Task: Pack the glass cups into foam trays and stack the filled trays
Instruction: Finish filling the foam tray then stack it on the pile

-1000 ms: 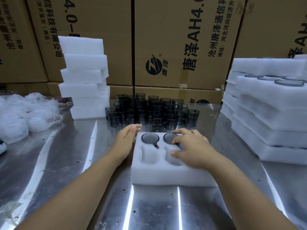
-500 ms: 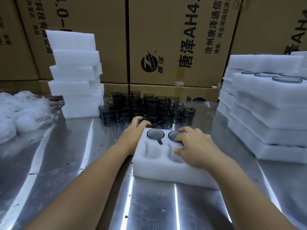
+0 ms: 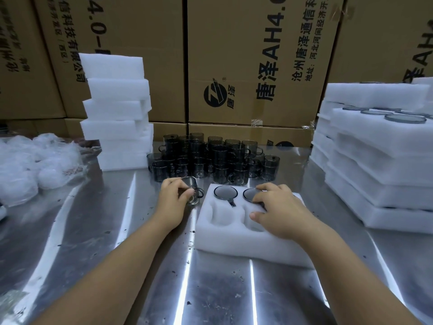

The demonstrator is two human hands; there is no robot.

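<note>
A white foam tray (image 3: 236, 240) lies on the steel table in front of me. Two dark glass cups sit in its far pockets, the left one (image 3: 225, 192) fully in view, the right one (image 3: 250, 194) partly under my fingers. The two near pockets hold nothing. My right hand (image 3: 278, 209) rests flat on the tray, fingertips on the right cup's rim. My left hand (image 3: 174, 199) grips a smoky glass cup (image 3: 193, 193) with a handle, just left of the tray's far corner. A cluster of several loose cups (image 3: 215, 158) stands behind the tray.
A stack of blank foam trays (image 3: 117, 113) rises at the back left. Stacked filled trays (image 3: 379, 165) stand at the right, cup rims showing on top. Crumpled plastic bags (image 3: 35, 165) lie at the far left. Cardboard boxes (image 3: 246, 55) wall off the back.
My left hand has left the tray's far-left corner, reached to the cup cluster and closed around one cup. My right hand has stayed on the tray.
</note>
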